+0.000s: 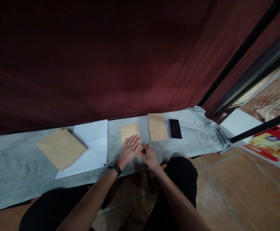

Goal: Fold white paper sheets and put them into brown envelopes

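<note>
A small brown paper envelope (129, 129) with faint red print near its top right corner lies flat on the grey cloth. My left hand (129, 150) presses down on it, palm down with the fingers stretched out. At the envelope's lower right edge, my right hand (149, 156) is closed, thumb and curled fingers pinching the edge; the fingertips are partly hidden. Just to the right lies another brown envelope (158, 127), apart from both hands. On the left, a stack of brown envelopes (61, 148) rests partly over white paper sheets (95, 141).
A smartphone (175, 129) with a dark screen lies right of the envelopes. The narrow surface under the grey cloth (12, 170) runs along a dark red curtain (120, 64). Black poles (241, 51), a white box (238, 123) and a red printed box (275, 144) stand at right.
</note>
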A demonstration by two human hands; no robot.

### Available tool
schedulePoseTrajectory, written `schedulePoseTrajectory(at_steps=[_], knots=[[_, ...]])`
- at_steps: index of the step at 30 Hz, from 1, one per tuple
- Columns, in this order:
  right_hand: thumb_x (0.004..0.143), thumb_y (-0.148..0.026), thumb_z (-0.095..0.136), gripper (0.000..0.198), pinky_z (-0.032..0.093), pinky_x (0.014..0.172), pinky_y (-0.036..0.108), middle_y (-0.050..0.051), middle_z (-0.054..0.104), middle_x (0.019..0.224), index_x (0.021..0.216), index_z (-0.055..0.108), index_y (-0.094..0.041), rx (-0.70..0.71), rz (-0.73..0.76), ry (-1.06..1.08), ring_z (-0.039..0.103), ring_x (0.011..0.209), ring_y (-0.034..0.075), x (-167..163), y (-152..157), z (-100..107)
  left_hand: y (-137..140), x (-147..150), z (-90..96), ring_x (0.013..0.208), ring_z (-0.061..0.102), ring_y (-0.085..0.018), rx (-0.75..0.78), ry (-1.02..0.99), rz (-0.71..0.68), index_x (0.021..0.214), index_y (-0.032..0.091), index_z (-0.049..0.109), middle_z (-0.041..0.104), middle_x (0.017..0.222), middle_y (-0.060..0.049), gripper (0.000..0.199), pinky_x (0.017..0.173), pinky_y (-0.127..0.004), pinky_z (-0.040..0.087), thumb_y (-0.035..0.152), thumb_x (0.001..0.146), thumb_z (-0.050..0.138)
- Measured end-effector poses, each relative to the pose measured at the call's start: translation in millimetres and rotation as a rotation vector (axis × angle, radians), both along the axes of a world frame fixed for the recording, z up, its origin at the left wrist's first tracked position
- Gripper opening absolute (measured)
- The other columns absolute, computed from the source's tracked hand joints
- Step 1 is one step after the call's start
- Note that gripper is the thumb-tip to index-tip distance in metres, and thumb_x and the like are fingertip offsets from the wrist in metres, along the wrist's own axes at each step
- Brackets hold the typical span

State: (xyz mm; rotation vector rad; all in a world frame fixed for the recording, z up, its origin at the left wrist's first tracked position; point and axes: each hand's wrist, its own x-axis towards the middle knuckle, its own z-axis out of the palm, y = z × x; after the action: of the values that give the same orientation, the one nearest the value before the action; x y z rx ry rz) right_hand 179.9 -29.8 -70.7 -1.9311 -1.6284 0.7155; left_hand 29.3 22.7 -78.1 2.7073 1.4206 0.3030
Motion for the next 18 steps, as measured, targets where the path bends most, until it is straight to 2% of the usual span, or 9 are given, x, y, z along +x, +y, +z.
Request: schedulePoseTrajectory(at_steps=[4,11,14,18], knots=[[0.093,-0.018,0.054,0.018,0.048,0.065,0.026,0.006,0.076,0.083,0.11,0.06,-0.017,-0.043,0.002,-0.113,0.074,0.079,0.022,-2,-1,3,31,2,-2.8,0.153,0.028,-0.024,-0.006,0.011,0.04,0.157,0.018,0.037,0.038,0.163,-0.007,0.057,0.126,-0.047,0.024,0.039,0.105,0.023],[0.095,-0.019,0.053,0.017,0.046,0.065,0.026,0.006,0.075,0.086,0.11,0.06,-0.018,-0.017,0.041,-0.189,0.072,0.076,0.021,0,-1,-4,80,10,-4.9,0.154,0.026,-0.023,-0.008,-0.025,0.08,0.158,0.021,0.033,0.039,0.162,-0.006,0.057,0.127,-0.049,0.02,0.038,0.104,0.024],[0.093,-0.017,0.053,0.014,0.047,0.066,0.025,0.006,0.074,0.087,0.105,0.06,-0.019,0.023,0.061,-0.147,0.071,0.076,0.02,4,1,-10,82,11,-4.6,0.154,0.025,-0.024,-0.017,-0.018,0.087,0.157,0.02,0.035,0.039,0.162,-0.005,0.057,0.127,-0.049,0.018,0.037,0.104,0.024],[0.091,-0.014,0.05,0.017,0.049,0.067,0.026,0.006,0.073,0.085,0.103,0.061,-0.019,0.044,0.072,-0.066,0.071,0.074,0.019,7,3,-12,67,8,-5.6,0.154,0.025,-0.022,-0.023,-0.008,0.02,0.157,0.022,0.035,0.038,0.163,-0.004,0.056,0.128,-0.048,0.017,0.037,0.105,0.024]])
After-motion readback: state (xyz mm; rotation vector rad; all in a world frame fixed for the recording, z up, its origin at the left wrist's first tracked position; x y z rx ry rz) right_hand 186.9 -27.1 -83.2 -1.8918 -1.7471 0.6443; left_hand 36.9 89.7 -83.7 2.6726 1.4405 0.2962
